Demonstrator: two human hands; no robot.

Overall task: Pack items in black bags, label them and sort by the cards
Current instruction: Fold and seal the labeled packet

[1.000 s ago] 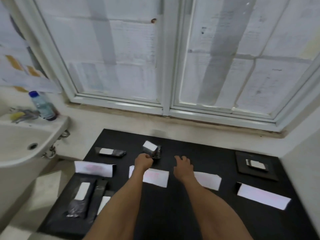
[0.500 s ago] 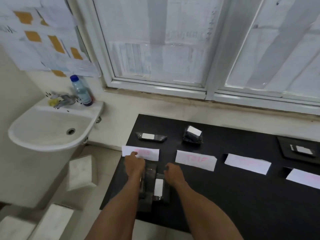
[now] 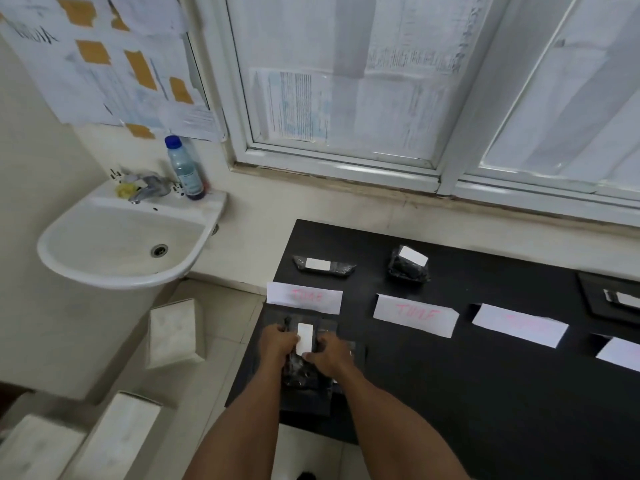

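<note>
Left hand (image 3: pixel 278 344) curled round the left side of the bag (image 3: pixel 300 370), fingers bent over its edge; right hand (image 3: pixel 329 353) gripping the right side, thumb at the label (image 3: pixel 304 336). Bag: black, glossy, crinkled plastic, narrow and bulging, long axis running away from the person. Label: plain white rectangle, upright along the bag top, its near end partly covered by the fingers. Bag resting on a flat black stack (image 3: pixel 304 403) at the near left corner of the table (image 3: pixel 485 393), stack just overhanging the near edge. Directly beyond the hands, first card (image 3: pixel 304 297), white with pink lettering, blurred and not legible. To the right in a row: second card (image 3: pixel 415 315), third card (image 3: pixel 519 323), fourth card (image 3: pixel 620 353), cut by the frame. Behind the first card, second bag (image 3: pixel 323 265), flat, white label up. Behind the second card, third bag (image 3: pixel 408 265), lumpier, label tilted. Far right, black tray (image 3: pixel 595 306) holding a labelled item, partly out of frame. Left of the table, white sink (image 3: pixel 121 275) with bottle (image 3: pixel 183 168) on its rim. Papered window (image 3: pixel 346 81) above.
</note>
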